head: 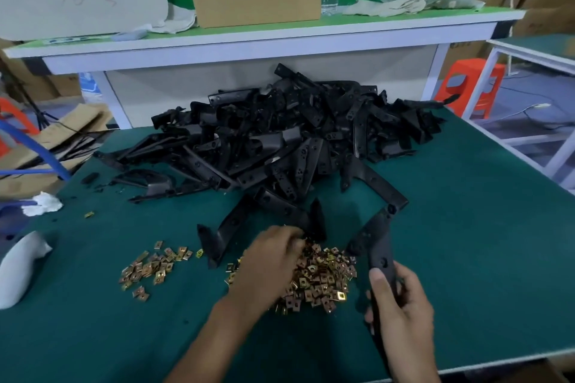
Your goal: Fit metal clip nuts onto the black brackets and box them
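Black bracket [378,247] gripped by right hand [401,317] | left hand [269,264] on clip nuts [323,280], grip unclear

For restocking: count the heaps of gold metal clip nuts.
2: one large gold clip-nut heap beneath the left hand, one smaller heap left of it. The hand may hide more.

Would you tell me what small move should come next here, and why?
Probably pinch one nut from the pile with the left hand and carry it to the bracket; the right hand grips that bracket, and the left hand is at the pile.
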